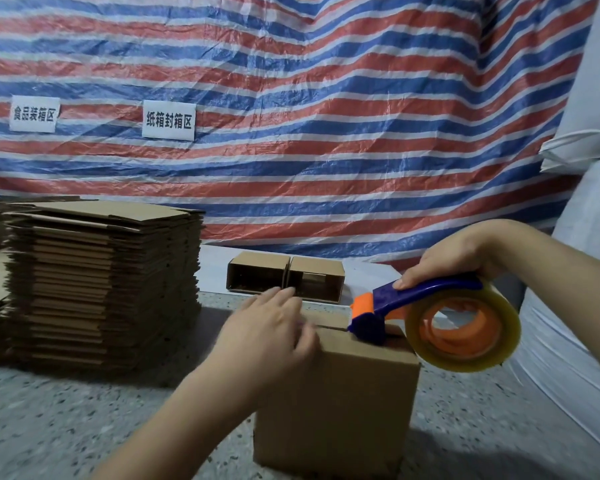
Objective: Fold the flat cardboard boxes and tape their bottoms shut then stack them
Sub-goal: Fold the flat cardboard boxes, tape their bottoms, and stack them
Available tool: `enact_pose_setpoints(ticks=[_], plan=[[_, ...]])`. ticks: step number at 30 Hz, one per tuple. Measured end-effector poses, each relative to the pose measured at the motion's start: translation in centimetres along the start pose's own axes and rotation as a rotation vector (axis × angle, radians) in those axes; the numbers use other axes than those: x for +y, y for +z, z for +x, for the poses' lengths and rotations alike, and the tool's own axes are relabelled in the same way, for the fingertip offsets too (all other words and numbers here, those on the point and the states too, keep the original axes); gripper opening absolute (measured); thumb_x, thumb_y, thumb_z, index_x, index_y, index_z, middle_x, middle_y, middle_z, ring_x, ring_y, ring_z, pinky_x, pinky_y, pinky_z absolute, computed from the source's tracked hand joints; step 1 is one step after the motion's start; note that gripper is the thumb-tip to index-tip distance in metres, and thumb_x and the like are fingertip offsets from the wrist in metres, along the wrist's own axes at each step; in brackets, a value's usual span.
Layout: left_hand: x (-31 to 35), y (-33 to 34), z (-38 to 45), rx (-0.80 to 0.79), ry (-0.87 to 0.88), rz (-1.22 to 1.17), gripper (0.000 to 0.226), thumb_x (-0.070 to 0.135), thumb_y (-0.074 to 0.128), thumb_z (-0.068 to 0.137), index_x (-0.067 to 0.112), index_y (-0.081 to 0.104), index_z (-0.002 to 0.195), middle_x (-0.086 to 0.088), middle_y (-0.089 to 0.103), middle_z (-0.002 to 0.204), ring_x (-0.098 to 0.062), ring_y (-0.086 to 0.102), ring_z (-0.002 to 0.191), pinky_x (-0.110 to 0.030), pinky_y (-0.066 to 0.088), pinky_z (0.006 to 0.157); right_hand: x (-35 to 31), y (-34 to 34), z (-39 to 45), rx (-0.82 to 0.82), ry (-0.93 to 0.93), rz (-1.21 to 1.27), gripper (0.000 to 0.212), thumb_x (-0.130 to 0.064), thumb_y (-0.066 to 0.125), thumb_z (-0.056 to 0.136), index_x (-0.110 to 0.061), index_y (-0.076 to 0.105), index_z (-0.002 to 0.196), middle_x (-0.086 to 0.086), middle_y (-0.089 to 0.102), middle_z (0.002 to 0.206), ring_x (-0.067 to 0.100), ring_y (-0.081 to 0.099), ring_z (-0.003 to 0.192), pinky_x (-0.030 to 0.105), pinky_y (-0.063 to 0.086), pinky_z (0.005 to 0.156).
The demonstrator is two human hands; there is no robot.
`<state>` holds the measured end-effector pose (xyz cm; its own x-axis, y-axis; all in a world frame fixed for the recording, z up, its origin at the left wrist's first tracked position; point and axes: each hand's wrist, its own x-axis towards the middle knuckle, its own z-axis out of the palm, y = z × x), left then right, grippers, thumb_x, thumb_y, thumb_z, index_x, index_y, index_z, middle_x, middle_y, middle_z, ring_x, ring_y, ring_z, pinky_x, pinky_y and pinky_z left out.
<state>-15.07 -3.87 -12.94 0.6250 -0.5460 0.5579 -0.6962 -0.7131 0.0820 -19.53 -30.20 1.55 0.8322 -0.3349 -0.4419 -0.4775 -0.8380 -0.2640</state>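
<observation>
A folded brown cardboard box (336,403) stands on the speckled table (84,420) in front of me, its closed flaps facing up. My left hand (267,334) rests flat on the box's top left, fingers straight. My right hand (461,258) grips the blue handle of a tape dispenser (430,317) with an orange core and a clear tape roll. The dispenser's head touches the flap seam at the box's top right edge. A tall stack of flat cardboard boxes (104,285) sits to the left.
Two folded boxes (284,277) lie on their sides at the back, open ends toward me. A striped red, white and blue tarp (291,98) with two paper signs hangs behind. White sacks (582,271) crowd the right side.
</observation>
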Motion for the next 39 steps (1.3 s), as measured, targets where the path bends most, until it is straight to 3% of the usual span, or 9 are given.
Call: enact_pose_setpoints(ticks=[3,7,12,18,23,27,32,36,39], plan=[[1.7,0.5,0.1,-0.126,0.155,0.019,0.070,0.066,0.022,0.097,0.026,0.024,0.155,0.005,0.026,0.161,-0.011,0.019,0.147,-0.025,0.003,0.116,0.0,0.1,0.0,-0.016,-0.008,0.014,0.077,-0.070,0.079,0.059,-0.017,0.070,0.114,0.008,0.077,0.099,0.016,0.071,0.080,0.027,0.057,0.071],[1.9,0.9,-0.2,-0.142,0.194,0.139,0.081,0.074,0.011,0.087,0.026,0.037,0.146,0.005,0.043,0.150,-0.014,0.036,0.138,-0.031,0.023,0.115,0.2,-0.3,-0.3,-0.028,-0.023,-0.011,0.077,-0.070,0.074,0.063,-0.014,0.070,0.115,0.009,0.076,0.100,0.018,0.070,0.083,0.030,0.056,0.077],[1.6,0.8,-0.3,-0.144,0.212,0.119,0.082,0.074,0.009,0.084,0.027,0.038,0.145,0.007,0.043,0.150,-0.013,0.037,0.137,-0.030,0.023,0.114,2.6,-2.3,-2.0,-0.011,0.003,-0.018,0.076,-0.067,0.072,0.064,-0.012,0.070,0.115,0.010,0.077,0.099,0.018,0.072,0.080,0.029,0.057,0.074],[2.1,0.5,-0.1,-0.234,0.183,0.130,0.077,0.076,0.020,0.089,0.027,0.034,0.148,0.007,0.038,0.153,-0.013,0.032,0.141,-0.031,0.018,0.117,4.9,-0.8,-1.5,-0.046,0.031,-0.015,0.081,-0.068,0.072,0.061,-0.009,0.071,0.116,0.012,0.074,0.102,0.023,0.068,0.088,0.034,0.053,0.088],[4.4,0.1,1.5,-0.264,0.134,0.184,0.090,0.088,0.013,0.075,0.024,0.050,0.128,0.001,0.056,0.132,-0.019,0.051,0.120,-0.037,0.040,0.106,5.3,-0.3,-1.6,-0.046,0.033,0.022,0.078,-0.067,0.071,0.061,-0.011,0.070,0.116,0.008,0.074,0.093,0.016,0.068,0.075,0.028,0.054,0.076],[7.2,1.4,2.4,-0.317,0.222,0.068,0.092,0.080,0.029,0.084,0.021,0.020,0.154,-0.002,0.025,0.161,-0.020,0.022,0.148,-0.038,0.014,0.120,5.1,-0.3,-1.8,-0.045,0.038,0.022,0.075,-0.066,0.069,0.064,-0.012,0.068,0.116,0.006,0.075,0.091,0.014,0.069,0.072,0.026,0.055,0.072],[7.0,2.6,2.7,-0.305,0.255,0.104,0.084,0.077,0.029,0.088,0.019,0.032,0.149,-0.003,0.033,0.157,-0.020,0.029,0.145,-0.040,0.021,0.121,5.7,-0.5,-1.9,-0.047,0.033,0.024,0.078,-0.065,0.069,0.063,-0.010,0.068,0.118,0.007,0.074,0.093,0.016,0.068,0.075,0.027,0.056,0.074],[6.9,2.7,2.7,-0.302,0.262,0.096,0.086,0.077,0.028,0.087,0.019,0.030,0.150,-0.004,0.032,0.158,-0.020,0.027,0.145,-0.040,0.021,0.121,7.8,-1.9,-3.2,-0.044,0.055,0.016,0.080,-0.067,0.071,0.061,-0.010,0.069,0.117,0.012,0.074,0.099,0.020,0.068,0.083,0.030,0.055,0.078],[6.7,2.8,2.6,-0.266,0.299,0.070,0.079,0.077,0.025,0.088,0.033,0.017,0.153,-0.002,0.035,0.155,-0.021,0.031,0.143,-0.039,0.024,0.118,8.7,-1.6,-3.5,-0.060,0.100,-0.017,0.080,-0.067,0.071,0.063,-0.011,0.069,0.119,0.016,0.074,0.110,0.022,0.070,0.088,0.032,0.056,0.083]])
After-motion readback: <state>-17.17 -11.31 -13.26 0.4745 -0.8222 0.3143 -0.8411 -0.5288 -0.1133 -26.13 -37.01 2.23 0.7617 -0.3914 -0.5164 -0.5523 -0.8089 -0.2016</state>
